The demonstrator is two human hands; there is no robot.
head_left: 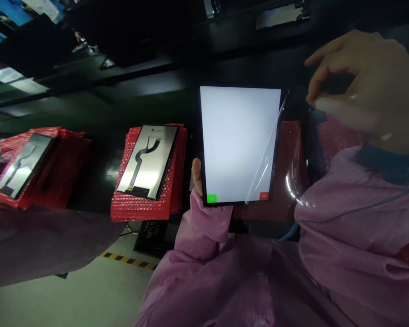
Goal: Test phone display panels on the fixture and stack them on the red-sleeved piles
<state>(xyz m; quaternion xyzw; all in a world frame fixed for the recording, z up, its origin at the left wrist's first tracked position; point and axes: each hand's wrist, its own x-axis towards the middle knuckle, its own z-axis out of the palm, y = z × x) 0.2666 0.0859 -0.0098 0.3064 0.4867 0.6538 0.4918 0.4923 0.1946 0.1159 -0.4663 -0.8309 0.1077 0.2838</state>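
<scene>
The lit panel (240, 141) looks stiff, fragile, best held by edges: left hand (197, 176) grips at eight o'clock; right hand (371, 86), two o'clock, seems pinching thin clear film (261, 176).

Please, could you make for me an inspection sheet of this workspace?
Surface: dark table, glossy with reflections.
Job's things: lit white screen, clear film across its right side.
Clutter: red bubble bags in stacks; two at left have panels on top.
Hands: left hand holds the screen; right hand is pinched, grip unclear.
Cables: blue cord near right sleeve.
Surroundings: another person's sleeve, striped floor tape.
</scene>
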